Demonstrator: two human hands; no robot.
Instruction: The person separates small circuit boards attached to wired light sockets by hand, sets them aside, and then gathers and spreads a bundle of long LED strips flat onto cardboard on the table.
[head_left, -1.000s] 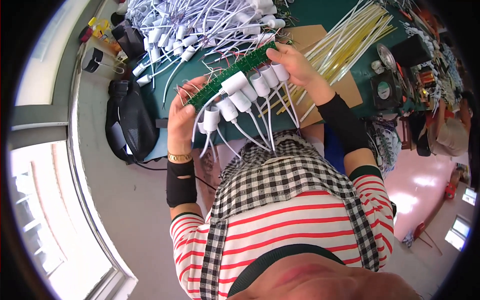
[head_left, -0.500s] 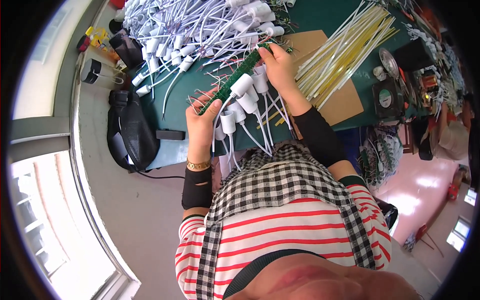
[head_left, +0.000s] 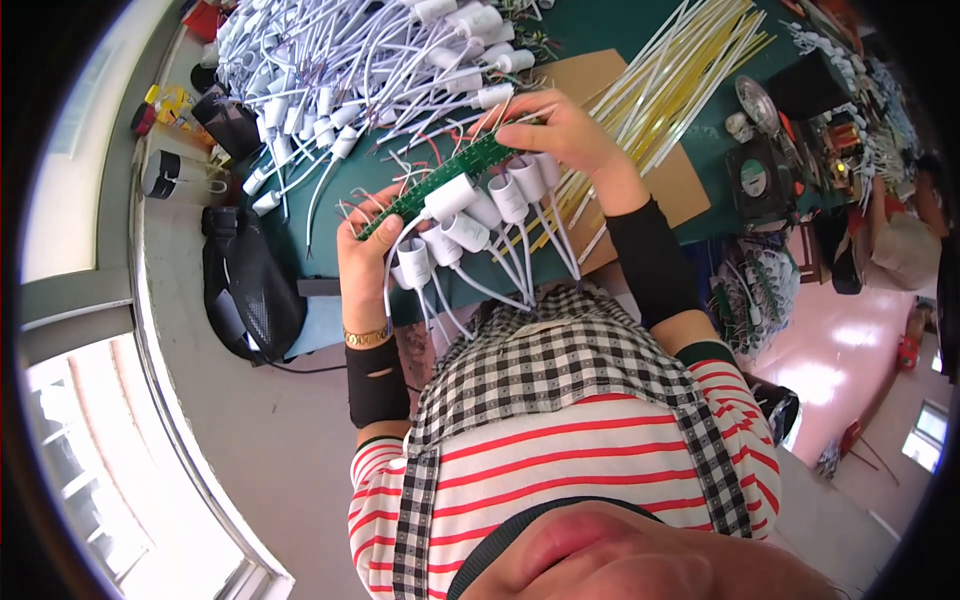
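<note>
A long green circuit board strip (head_left: 480,157) slants across in front of me, its right end farther away. My left hand (head_left: 368,255) is closed on its near left end, thumb on top. At the far right end, my right hand (head_left: 575,140) grips the board with thumb and fingers. Several white lamp sockets (head_left: 450,198) hang along the board's near side, their white cables drooping toward my checked apron (head_left: 550,350). Thin red and white wire ends stick up along the far edge. The fingers under the board are partly hidden.
A large heap of white sockets with cables (head_left: 330,70) covers the green table (head_left: 600,25) at the back left. Yellow and white strips (head_left: 670,90) lie on brown cardboard (head_left: 680,190) to the right. A black bag-like object (head_left: 255,290) sits left, a small fan (head_left: 755,100) right.
Both hands have brought the board a little left; its near left end is lower and closer to me. My right hand's fingers have shifted and lie more stretched over the far end.
</note>
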